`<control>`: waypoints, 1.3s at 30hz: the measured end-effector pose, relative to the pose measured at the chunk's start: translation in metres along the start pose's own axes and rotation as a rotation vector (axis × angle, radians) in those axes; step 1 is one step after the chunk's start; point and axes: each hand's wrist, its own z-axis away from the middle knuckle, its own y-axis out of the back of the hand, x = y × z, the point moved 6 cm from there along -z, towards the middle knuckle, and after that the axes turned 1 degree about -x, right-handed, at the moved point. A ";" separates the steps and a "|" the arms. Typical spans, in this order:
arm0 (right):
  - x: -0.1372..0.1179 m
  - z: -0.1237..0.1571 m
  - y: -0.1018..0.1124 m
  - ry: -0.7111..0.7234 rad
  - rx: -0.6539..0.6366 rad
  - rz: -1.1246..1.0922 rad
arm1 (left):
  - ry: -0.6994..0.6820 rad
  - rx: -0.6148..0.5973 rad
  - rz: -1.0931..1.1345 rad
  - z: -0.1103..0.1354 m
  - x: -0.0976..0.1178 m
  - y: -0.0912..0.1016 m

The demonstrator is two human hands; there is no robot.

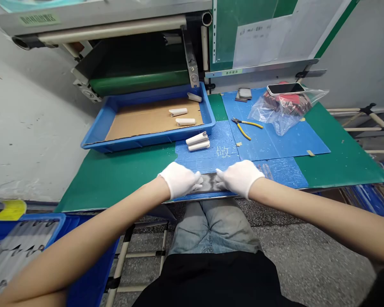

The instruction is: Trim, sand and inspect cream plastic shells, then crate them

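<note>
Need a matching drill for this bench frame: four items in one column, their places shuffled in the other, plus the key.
Items
1. phone
2. pliers
3. cardboard sheet
4. left hand and right hand, both gloved

Places
A. inside the blue tray
B. resting on the grey strip at the near edge of the table
C. on top of the plastic bag
D. on the blue mat, left of the bag

Pairs: 1-C; 2-D; 3-A; 4-B
</note>
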 end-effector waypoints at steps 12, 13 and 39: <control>-0.001 0.000 -0.002 -0.007 0.020 -0.014 | 0.012 0.062 0.012 0.003 0.002 -0.007; 0.000 -0.001 -0.002 -0.007 0.030 -0.017 | 0.022 0.078 0.012 0.003 0.003 -0.005; 0.010 0.012 -0.006 0.045 0.038 -0.034 | 0.059 -0.030 0.100 0.012 0.014 -0.006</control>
